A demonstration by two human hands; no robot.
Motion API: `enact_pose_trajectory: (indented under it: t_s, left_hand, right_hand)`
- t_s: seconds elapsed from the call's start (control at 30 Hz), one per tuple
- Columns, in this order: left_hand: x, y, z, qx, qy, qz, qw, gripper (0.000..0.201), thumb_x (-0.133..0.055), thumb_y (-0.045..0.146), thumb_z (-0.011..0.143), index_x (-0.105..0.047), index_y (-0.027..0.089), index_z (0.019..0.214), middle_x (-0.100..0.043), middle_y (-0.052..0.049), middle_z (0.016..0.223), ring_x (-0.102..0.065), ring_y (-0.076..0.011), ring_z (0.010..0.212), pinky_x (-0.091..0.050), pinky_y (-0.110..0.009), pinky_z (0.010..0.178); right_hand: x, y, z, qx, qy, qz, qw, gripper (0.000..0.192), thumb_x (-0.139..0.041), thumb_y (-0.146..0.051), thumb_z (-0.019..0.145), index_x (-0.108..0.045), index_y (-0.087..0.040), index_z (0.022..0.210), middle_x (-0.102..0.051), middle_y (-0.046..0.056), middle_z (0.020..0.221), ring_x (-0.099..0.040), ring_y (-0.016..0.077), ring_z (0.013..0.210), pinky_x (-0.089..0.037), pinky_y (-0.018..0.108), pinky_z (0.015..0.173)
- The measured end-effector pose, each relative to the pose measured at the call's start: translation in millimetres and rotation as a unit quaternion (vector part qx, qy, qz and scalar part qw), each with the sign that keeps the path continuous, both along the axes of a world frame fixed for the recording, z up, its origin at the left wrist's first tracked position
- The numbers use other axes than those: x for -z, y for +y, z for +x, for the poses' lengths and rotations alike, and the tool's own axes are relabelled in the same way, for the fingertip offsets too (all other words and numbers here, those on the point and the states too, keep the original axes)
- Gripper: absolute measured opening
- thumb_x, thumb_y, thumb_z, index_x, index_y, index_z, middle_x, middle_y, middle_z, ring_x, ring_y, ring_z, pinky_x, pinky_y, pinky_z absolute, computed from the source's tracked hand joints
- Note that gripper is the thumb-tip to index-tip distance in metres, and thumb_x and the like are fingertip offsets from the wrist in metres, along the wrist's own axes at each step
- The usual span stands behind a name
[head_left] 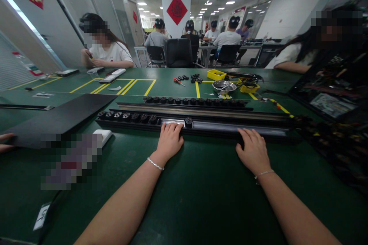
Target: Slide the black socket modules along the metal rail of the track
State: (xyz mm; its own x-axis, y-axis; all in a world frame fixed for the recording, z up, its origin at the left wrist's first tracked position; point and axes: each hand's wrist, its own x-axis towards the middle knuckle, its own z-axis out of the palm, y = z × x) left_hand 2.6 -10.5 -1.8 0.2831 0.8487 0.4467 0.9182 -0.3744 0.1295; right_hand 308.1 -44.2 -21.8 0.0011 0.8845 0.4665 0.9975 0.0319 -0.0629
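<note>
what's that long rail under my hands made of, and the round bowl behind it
The long rail looks like black plastic around a brushed metal strip, judging by its dull silver sheen. The round bowl appears to be stainless steel: bright, reflective rim.

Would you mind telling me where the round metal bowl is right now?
In the head view the metal bowl sits on the green table, right of centre beyond the long black rails, just in front of the yellow tray.

A long black rail with a silvery channel lies flat across the green tabletop, small black round modules clustered at its left end, one near mid-length.
</note>
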Motion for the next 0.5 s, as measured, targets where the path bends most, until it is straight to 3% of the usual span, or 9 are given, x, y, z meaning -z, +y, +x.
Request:
enact_pose_trajectory:
  t_s: [0.27,0.5]
  left_hand:
    - [0.4,1.2,0.5,-0.002,-0.004,0.001,1.0,0.042,-0.052,0.021,0.079,-0.053,0.023,0.121,-0.061,-0.007,0.113,-0.051,-0.0252,0.111,-0.024,-0.047,0.11]
    - [1.8,2.1,1.8,-0.014,-0.005,0.0,1.0,0.042,-0.053,0.021,0.079,-0.054,0.023,0.121,-0.062,-0.007,0.112,-0.052,-0.025,0.109,-0.024,-0.047,0.11]
  right_hand:
    - [-2.5,-3.1,-17.0,-0.015,-0.042,0.011,0.999,0.05,-0.042,-0.022,0.081,-0.048,-0.017,0.13,-0.052,0.013,0.131,-0.037,0.0326,0.127,-0.029,0.056,0.103]
    - [-18.3,12.8,-81.8,-0.129,0.021,-0.022,0.991,0.047,-0.042,-0.02,0.081,-0.052,-0.019,0.127,-0.059,0.01,0.124,-0.045,0.0282,0.12,-0.028,0.053,0.103]
